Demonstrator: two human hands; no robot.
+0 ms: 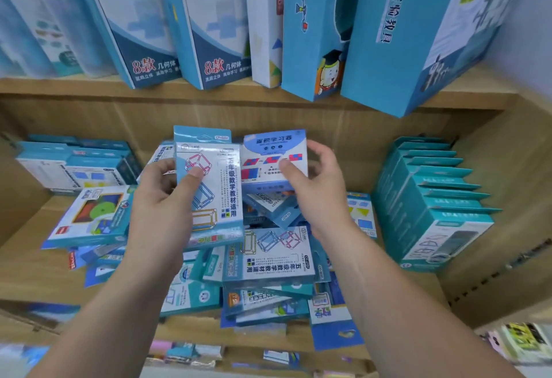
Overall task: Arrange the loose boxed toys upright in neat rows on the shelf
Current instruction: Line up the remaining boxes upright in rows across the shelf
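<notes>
Left hand (162, 198) grips a frame-model box (213, 189), right hand (313, 186) a shape box (273, 158), both above the heap (268, 261) mid-shelf (27, 270). 1 teal row (433, 198) stands at right; most sorting seems left.

The cube-frame box (209, 186) gripped by the left hand (161, 207) is printed card with a glossy front that catches the light. The tile-print box (273, 159) pinched by the right hand (316, 189) is smooth card. Below both grips lie glossy card boxes (268, 255). Behind them, the shelf (268, 114) is matt wood-grain board.
</notes>
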